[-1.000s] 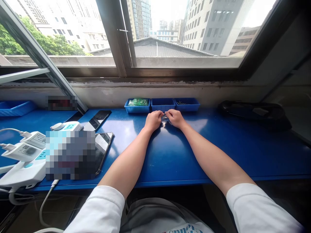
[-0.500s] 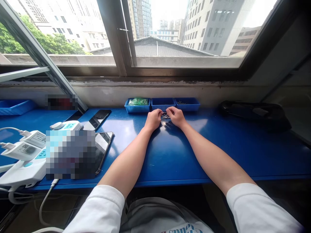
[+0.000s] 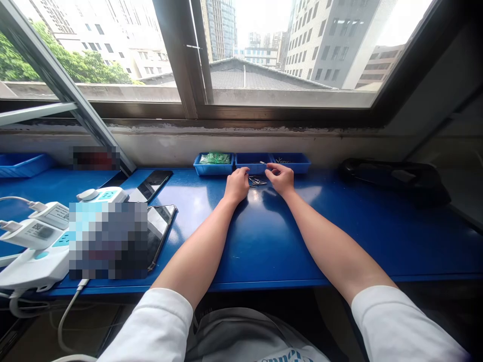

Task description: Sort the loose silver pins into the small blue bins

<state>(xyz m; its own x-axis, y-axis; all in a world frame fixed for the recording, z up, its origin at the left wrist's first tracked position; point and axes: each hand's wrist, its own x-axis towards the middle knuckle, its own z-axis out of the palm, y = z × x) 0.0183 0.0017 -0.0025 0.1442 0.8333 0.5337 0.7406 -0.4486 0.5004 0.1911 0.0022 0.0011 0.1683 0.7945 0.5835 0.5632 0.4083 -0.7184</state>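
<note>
Pins (image 3: 257, 181) lie in a small loose pile on the blue counter (image 3: 339, 236), between both hands; right hand (image 3: 281, 177) pinches one by the middle tray (image 3: 253, 162), left hand (image 3: 237, 184) curls, grip unclear; lifting singly avoids scattering them

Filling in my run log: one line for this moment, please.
left hand: beside small metal pins | right hand: pinching one pin | behind: three blue plastic trays | surface: blue bench

blue trays (image 3: 252, 163) ahead, phones (image 3: 160, 221) left
</note>
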